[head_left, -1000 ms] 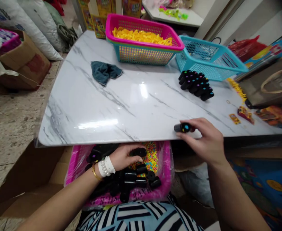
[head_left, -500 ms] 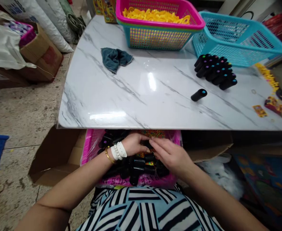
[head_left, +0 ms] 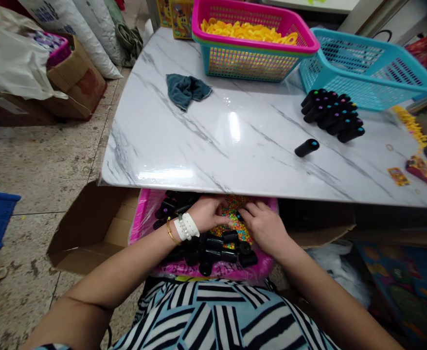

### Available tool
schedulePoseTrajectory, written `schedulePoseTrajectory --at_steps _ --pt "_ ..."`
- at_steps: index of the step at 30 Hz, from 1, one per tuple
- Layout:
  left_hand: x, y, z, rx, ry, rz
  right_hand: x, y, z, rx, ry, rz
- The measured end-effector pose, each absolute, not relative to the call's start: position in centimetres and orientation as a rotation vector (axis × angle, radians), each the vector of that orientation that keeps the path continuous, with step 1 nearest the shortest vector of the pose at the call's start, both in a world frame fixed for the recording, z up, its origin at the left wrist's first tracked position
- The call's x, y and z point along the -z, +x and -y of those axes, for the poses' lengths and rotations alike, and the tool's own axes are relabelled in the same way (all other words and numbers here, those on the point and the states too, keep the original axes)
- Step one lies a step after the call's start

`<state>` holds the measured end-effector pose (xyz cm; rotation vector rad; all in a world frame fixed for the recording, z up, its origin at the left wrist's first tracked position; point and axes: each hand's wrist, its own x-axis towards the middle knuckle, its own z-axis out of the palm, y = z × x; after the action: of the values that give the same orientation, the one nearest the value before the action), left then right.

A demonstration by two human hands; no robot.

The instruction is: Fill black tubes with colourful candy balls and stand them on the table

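A pink basket (head_left: 135, 221) lined with clear plastic sits below the table edge, holding small multicoloured beads (head_left: 237, 226) and many black tubes (head_left: 213, 243). Over the beads, my left hand (head_left: 208, 214) is open, thumb and fingers apart, with a white band and bracelets at the wrist. My right hand (head_left: 264, 226) is at the basket's right side, fingers curled round a black tube (head_left: 239, 215) whose blue-dotted end peeks out by the fingertips. Most of that tube is hidden under the hand.
On the marbled table (head_left: 184, 150) lie a blue-grey cloth (head_left: 187, 91), a cluster of upright black tubes (head_left: 332, 114) and a single black tube (head_left: 307, 148). A pink basket of yellow pieces (head_left: 250, 33) and a blue basket (head_left: 366, 73) stand behind. An open cardboard box (head_left: 85, 233) surrounds the lower basket.
My hands were close together over a black tube; now they have parted. The right hand has the tube at its fingertips, and more beads show between the hands. The view has shifted slightly.
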<state>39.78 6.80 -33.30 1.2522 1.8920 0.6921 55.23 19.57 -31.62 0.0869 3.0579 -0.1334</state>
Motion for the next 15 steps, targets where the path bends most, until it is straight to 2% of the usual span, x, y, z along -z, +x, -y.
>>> schedulePoseTrajectory --at_steps 3,6,10,12,15 --pt "32.7 40.6 -6.2 -0.388 1.532 -1.855 32.2 54.8 -19.7 0.189 -0.005 -2.935" --pt "32.3 41.3 -5.7 -0.210 1.686 -1.852 32.8 55.2 -19.9 0.580 0.113 -2.952" --pt "32.1 40.7 -5.6 -0.363 1.717 -1.724 32.2 56.5 -20.6 1.233 0.293 -2.974" --pt "32.0 40.0 -5.7 -0.468 1.668 -1.660 31.5 57.1 -20.8 1.372 0.304 -2.970" --pt "31.9 39.4 -5.9 -0.601 1.551 -1.658 29.9 58.0 -21.5 1.391 0.317 -3.029"
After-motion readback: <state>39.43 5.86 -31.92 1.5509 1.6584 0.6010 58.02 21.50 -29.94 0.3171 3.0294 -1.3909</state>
